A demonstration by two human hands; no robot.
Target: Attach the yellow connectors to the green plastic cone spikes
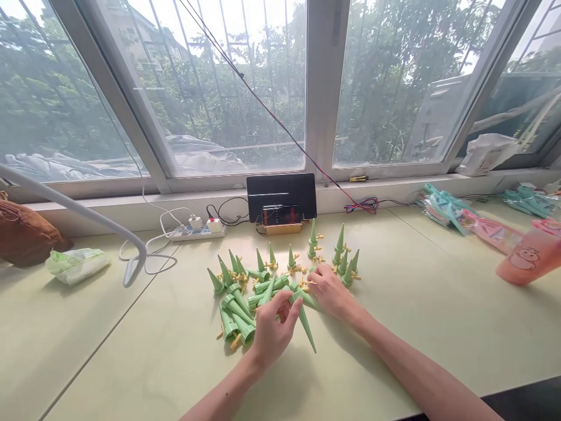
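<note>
My left hand (pixel 275 324) pinches the wide collar end of a green plastic watering spike (pixel 307 328), whose tip points down and toward me. Beyond it, my right hand (pixel 329 286) has its fingers drawn together among small yellow valves (pixel 304 286). Whether one of those valves is between the fingertips I cannot make out. Several loose green spikes (pixel 239 313) lie in a heap to the left of my left hand, some with yellow valves on them. Behind the heap and to the right, more spikes (pixel 339 244) stand upright with yellow valves at their bases.
A black tablet (pixel 281 196) and a phone (pixel 283 215) lean on a stand by the window. White cables run from a power strip (pixel 198 231). To the left lie a tissue pack (pixel 78 264) and a grey curved arm (pixel 137 257); to the right stands a pink cup (pixel 528 257).
</note>
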